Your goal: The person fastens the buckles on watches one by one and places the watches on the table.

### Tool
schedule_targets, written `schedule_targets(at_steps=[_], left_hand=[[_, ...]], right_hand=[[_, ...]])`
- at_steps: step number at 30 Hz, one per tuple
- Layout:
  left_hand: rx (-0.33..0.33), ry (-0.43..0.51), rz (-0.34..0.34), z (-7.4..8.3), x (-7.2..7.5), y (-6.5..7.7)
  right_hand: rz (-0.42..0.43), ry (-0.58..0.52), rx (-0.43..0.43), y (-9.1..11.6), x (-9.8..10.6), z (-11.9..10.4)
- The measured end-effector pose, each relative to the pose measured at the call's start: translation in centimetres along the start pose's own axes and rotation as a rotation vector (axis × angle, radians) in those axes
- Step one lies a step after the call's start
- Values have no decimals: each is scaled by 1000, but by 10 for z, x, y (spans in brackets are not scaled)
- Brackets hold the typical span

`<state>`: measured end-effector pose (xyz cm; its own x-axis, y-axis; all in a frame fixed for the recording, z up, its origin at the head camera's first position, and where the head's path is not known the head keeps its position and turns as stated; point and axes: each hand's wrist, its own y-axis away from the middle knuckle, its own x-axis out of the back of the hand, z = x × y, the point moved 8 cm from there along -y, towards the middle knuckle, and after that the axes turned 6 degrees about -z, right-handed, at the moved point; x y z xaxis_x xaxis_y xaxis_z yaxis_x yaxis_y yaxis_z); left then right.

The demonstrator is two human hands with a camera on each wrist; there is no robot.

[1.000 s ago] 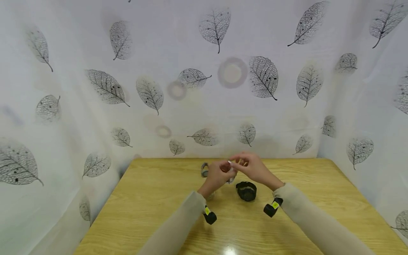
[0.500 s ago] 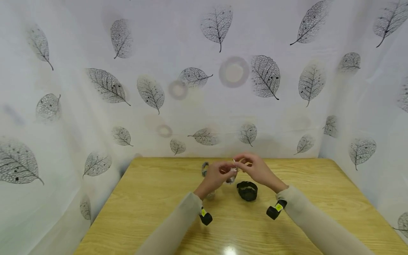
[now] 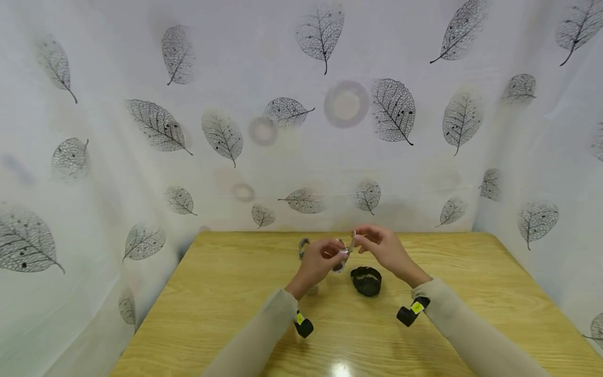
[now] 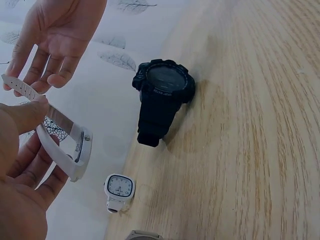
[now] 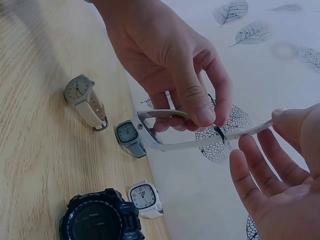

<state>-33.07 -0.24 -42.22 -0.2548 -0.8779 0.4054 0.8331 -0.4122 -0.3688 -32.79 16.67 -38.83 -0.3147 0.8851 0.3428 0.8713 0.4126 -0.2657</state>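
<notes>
A white wristwatch (image 4: 80,150) is held between my two hands above the table, its strap bent into a loop. My left hand (image 3: 316,266) grips the strap near the buckle (image 5: 219,132) between thumb and fingers. My right hand (image 3: 390,255) pinches the strap's free end (image 4: 17,85), which has a row of holes. The watch's face is turned away and cannot be read. Below the hands, a black digital watch (image 3: 366,283) stands on the table. A white square-faced watch (image 5: 145,196) lies nearby.
A grey-blue watch (image 5: 128,136) and a beige watch (image 5: 82,95) also lie on the wooden table (image 3: 212,303); my left arm partly hides the beige one in the head view. A leaf-printed white cloth (image 3: 264,68) hangs behind the table.
My right hand has shifted slightly right, away from the left hand, drawing the strap end outward. The left hand keeps its grip. The watches on the table have not moved.
</notes>
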Motion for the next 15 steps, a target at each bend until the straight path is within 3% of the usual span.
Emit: schedule_targets(at_steps=[6, 15], left_hand=[[-56, 18, 33, 0, 1, 0], [-99, 6, 30, 6, 3, 3]], right_hand=[[9, -51, 7, 0, 0, 0], [16, -79, 20, -3, 0, 1]])
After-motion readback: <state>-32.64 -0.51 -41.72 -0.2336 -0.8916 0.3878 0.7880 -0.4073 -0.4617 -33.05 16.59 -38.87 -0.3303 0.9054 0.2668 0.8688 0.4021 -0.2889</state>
